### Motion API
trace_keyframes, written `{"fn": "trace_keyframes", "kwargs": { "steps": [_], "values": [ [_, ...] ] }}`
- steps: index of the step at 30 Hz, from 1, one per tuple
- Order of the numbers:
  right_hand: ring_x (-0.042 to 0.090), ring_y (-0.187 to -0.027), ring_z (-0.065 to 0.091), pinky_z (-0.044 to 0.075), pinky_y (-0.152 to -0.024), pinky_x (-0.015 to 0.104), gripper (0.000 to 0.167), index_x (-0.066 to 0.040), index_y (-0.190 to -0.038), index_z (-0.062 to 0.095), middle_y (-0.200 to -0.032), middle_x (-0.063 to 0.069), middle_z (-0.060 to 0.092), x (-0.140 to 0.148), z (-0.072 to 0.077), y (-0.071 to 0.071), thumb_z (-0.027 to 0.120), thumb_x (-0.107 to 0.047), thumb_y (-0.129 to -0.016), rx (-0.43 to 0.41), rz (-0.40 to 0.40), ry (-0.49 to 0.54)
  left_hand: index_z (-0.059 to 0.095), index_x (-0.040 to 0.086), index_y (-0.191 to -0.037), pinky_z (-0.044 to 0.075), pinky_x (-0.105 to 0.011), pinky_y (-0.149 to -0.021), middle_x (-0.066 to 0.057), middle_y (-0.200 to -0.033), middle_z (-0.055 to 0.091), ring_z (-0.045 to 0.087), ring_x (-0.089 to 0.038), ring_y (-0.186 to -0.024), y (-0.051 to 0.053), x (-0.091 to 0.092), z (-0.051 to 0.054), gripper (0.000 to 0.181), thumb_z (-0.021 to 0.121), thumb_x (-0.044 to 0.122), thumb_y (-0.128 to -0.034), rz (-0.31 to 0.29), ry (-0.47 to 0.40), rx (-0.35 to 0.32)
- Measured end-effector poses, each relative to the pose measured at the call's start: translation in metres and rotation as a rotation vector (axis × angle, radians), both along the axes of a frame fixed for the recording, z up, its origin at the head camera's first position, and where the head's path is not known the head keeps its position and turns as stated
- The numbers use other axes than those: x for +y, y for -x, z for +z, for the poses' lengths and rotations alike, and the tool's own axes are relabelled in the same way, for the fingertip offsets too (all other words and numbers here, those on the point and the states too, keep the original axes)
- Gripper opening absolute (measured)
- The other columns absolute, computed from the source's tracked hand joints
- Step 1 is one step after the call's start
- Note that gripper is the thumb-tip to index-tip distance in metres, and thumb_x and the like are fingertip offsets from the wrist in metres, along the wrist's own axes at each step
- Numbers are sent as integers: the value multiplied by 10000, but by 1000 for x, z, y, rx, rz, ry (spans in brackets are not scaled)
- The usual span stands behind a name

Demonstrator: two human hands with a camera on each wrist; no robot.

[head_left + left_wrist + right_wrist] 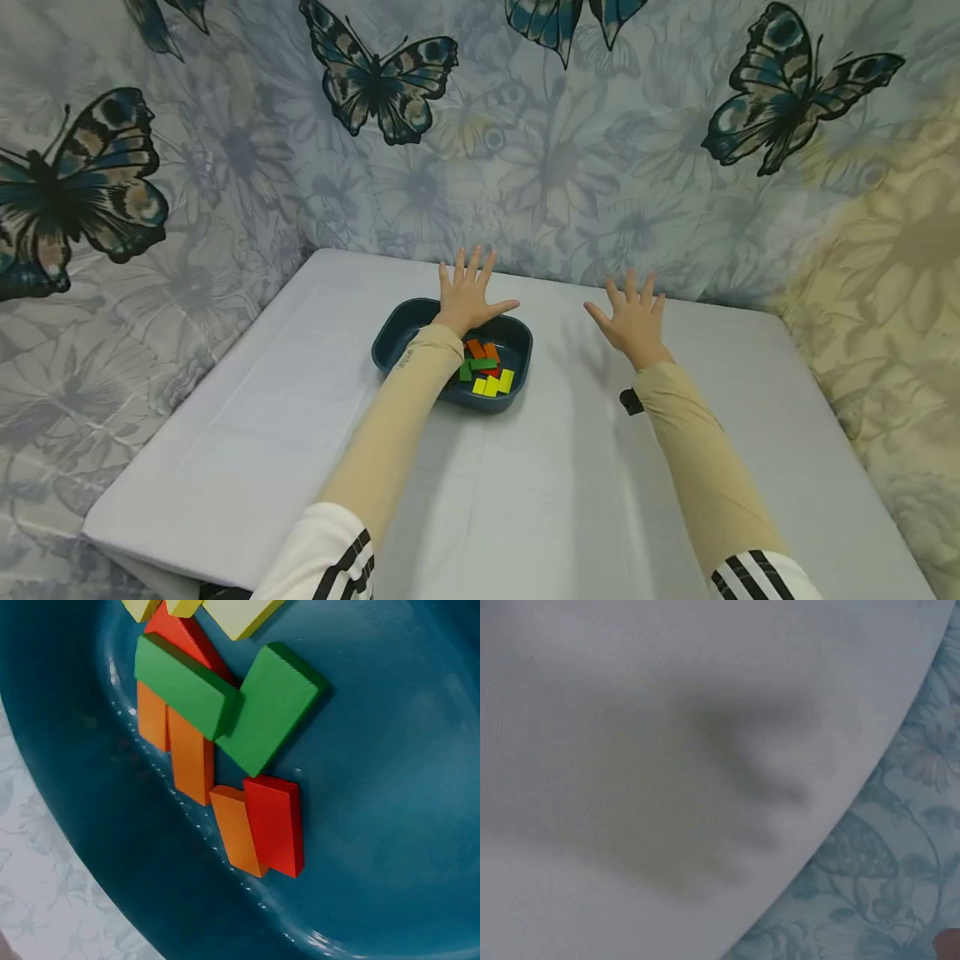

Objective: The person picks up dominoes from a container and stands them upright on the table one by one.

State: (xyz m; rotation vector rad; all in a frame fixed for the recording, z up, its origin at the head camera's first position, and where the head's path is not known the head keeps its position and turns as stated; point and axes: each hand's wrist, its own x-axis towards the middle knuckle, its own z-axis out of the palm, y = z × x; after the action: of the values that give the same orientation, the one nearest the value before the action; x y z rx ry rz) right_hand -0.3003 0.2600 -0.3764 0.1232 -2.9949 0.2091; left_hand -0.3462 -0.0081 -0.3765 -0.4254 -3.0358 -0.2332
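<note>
While the butterfly cloth (195, 296) hangs on the far left, the good stuff is all on the white counter (255, 433). First up is the blue bin (480, 403), its long axis running mostly side to side, right end a touch nearer the person. The left hand (465, 302) is over the bin's far edge, fingers straight and spread apart, thumb poking out to the right, nothing in its grip. Can't tell if it touches the rim.

The blocks (483, 364) lie inside the bin, just right of the left sleeve (390, 442), which hides part of it. From the left fingers they're back toward the person and a bit right, and I'd guess that offset is what any reach would hinge on. The left wrist view has them in a loose string along one wall: yellow, red, green, orange. One green block (184, 686) lies across red and orange ones, so the long axes don't all match.

Further right is the right hand (633, 323), well apart from the bin, fingers fanned apart too, holding nothing. Left hand's way nearer the blocks. Beside the right sleeve (697, 450) there's a small dark thing (632, 402), no clue what.
</note>
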Motion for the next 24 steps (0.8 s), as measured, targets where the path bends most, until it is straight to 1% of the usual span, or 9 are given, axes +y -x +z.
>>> {"fn": "trace_keyframes", "kwargs": {
  "steps": [3, 6, 10, 13, 16, 18, 20, 22, 24],
  "values": [
    [455, -1263, -138, -17, -953, 651, 759, -77, -1437, 149, -1445, 252, -2, -2, 0, 2, 241, -604, -898, 6, 0, -2, -123, 286, -1416, -154, -546, -975, -5, -1467, -161, -259, -237, -1271, 3, -2, 5, 933, 299, 777, -746, -7, -22, -28],
    [466, -1271, -77, 30, -950, 658, 771, -62, -1430, 177, -1441, 257, 39, -6, -2, 4, 219, -614, -894, 13, 12, 23, -71, 273, -1433, -100, -572, -986, -25, -1480, -100, -187, -258, -1301, 4, -8, 14, 921, 304, 769, -754, -12, -64, -96],
    [501, -1249, 99, 148, -955, 634, 764, 23, -1375, 277, -1391, 288, 205, -11, 5, 3, 228, -582, -912, 51, 38, 100, 21, 258, -1450, -61, -587, -988, -47, -1488, 2, -56, -303, -1326, 0, -27, 40, 888, 349, 734, -775, -39, -146, -151],
    [483, -1180, 291, 294, -912, 588, 688, 59, -1306, 367, -1303, 290, 357, -14, 16, -1, 275, -515, -938, 60, 64, 198, 99, 271, -1450, -54, -625, -965, -56, -1486, 42, 6, -372, -1314, -8, -45, 60, 839, 409, 688, -792, -76, -214, -163],
    [426, -1036, 470, 406, -816, 531, 546, 73, -1205, 468, -1155, 266, 505, -18, 21, -13, 380, -402, -950, 76, 127, 317, 160, 276, -1444, -53, -664, -934, -71, -1483, 61, 14, -428, -1294, -25, -69, 70, 776, 457, 625, -818, -104, -243, -174],
    [379, -922, 548, 453, -747, 488, 432, 71, -1127, 531, -1032, 234, 581, -25, 19, -21, 465, -310, -935, 114, 193, 381, 217, 264, -1435, -55, -679, -919, -84, -1481, 64, -5, -449, -1284, -40, -87, 66, 731, 501, 566, -833, -118, -273, -175],
    [342, -835, 589, 481, -703, 452, 331, 66, -1063, 577, -931, 203, 623, -34, 14, -27, 533, -221, -904, 163, 271, 431, 286, 224, -1418, -39, -684, -919, -120, -1477, 56, -41, -445, -1283, -55, -106, 57, 699, 549, 506, -836, -143, -304, -168],
    [306, -785, 608, 499, -674, 423, 261, 54, -1018, 604, -886, 170, 640, -44, 9, -31, 579, -162, -873, 196, 342, 456, 345, 190, -1396, -15, -694, -914, -160, -1471, 25, -84, -444, -1278, -68, -125, 41, 690, 604, 460, -817, -176, -353, -162],
    [278, -774, 613, 506, -672, 409, 219, 40, -997, 621, -888, 153, 644, -57, 4, -32, 608, -121, -850, 191, 411, 474, 377, 170, -1381, 12, -707, -903, -191, -1464, -16, -123, -444, -1271, -77, -143, 22, 712, 657, 432, -781, -201, -410, -173]
  ]
}}
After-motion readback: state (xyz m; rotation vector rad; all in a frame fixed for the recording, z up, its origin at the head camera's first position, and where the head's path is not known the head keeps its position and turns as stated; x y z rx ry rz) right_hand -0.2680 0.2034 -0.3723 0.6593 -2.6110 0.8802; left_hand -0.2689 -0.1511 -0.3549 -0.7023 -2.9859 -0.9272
